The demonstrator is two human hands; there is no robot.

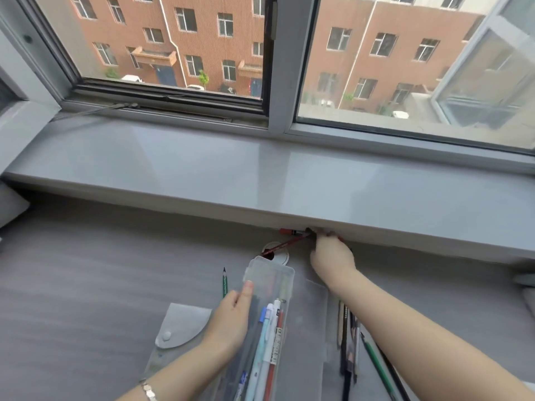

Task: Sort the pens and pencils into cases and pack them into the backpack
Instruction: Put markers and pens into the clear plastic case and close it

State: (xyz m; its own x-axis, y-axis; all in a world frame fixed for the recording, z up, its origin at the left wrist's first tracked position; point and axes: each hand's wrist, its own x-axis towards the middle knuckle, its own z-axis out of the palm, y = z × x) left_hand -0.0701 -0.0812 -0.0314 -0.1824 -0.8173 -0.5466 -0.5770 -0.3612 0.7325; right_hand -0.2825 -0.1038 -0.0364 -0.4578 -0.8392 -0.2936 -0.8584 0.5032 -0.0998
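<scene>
A clear plastic pen case (269, 285) lies open on the grey desk (86, 285), holding several pens. My left hand (231, 316) grips its left side, thumb up along the wall. My right hand (333, 256) reaches to the back of the desk under the windowsill and pinches the end of a dark red pencil (285, 245). A second red pen (288, 231) lies against the sill. A green pencil (225, 282) lies left of the case. Several dark pencils and a green one (351, 342) lie to the right. No backpack is visible.
A translucent grey pouch with a snap flap (182, 325) lies under and left of the case. A white round cable cover (279, 254) sits in the desk behind the case. The wide grey windowsill (260, 175) overhangs the desk's back edge.
</scene>
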